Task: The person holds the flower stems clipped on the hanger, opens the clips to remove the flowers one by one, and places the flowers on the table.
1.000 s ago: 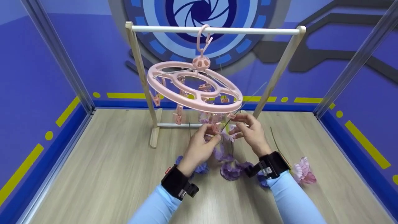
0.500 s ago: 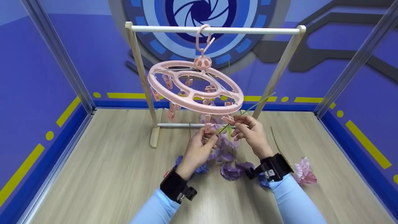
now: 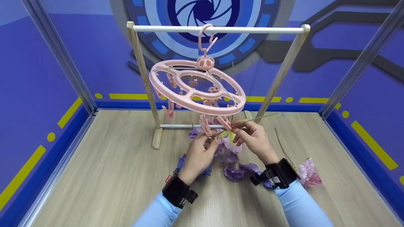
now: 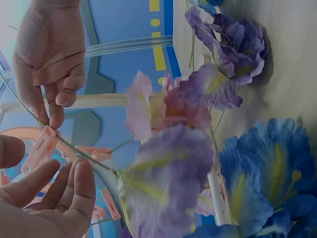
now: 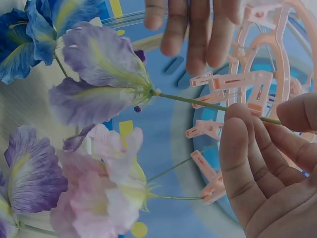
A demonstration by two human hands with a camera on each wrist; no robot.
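Observation:
A pale purple artificial iris (image 5: 99,59) has a thin green stem (image 5: 190,101), which my right hand (image 3: 254,138) pinches between thumb and fingers. Its fingertips also lie against a pink clothespin (image 3: 224,123) that hangs from the round pink clip hanger (image 3: 189,103). My left hand (image 3: 200,154) is just below the hanger. In the right wrist view, the left hand's fingers (image 5: 198,39) hang fairly straight beside the stem, apart from it. The clothespin's jaws are beside the stem; whether they clasp it is unclear. From the head, the left hand partly covers the flowers.
The hanger hooks over the white bar (image 3: 252,30) of a wooden rack and tilts down to the right. A pink artificial flower (image 5: 99,188) hangs behind. On the table lie dark purple flowers (image 3: 235,173), blue flowers (image 3: 181,162) and a pink-and-white flower (image 3: 309,173).
The stem's free end has swung down to the right, so the stem lies flatter. The clothespin at my right fingertips has moved left and lower, and the hanger's other clips have swung.

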